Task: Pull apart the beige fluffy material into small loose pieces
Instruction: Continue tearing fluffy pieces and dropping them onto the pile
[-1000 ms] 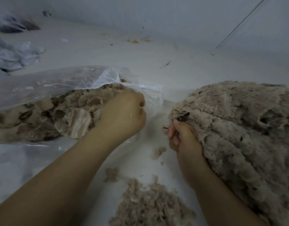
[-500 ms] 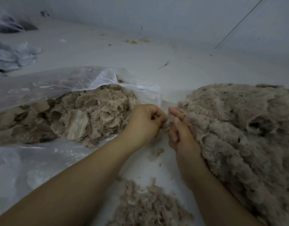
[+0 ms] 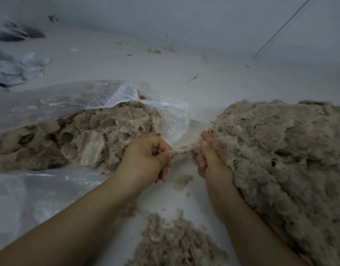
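A big mound of beige fluffy material fills the right side. My right hand presses against its left edge, fingers curled into the fluff. A thin strand of beige material stretches from the mound to my left hand, which is closed and pinches its end between thumb and fingers. A clear plastic bag on the left holds torn beige pieces. A small heap of loose shreds lies near the bottom between my forearms.
The work happens on a pale floor beside a grey wall. Crumpled white plastic bags lie at the far left. Small scraps dot the floor near the wall. A little tuft lies under my hands.
My left hand left the bag's mouth, moved right to the mound's edge and closed on a bit of fluff; now it draws a strand out leftward. My right hand stays on the mound.
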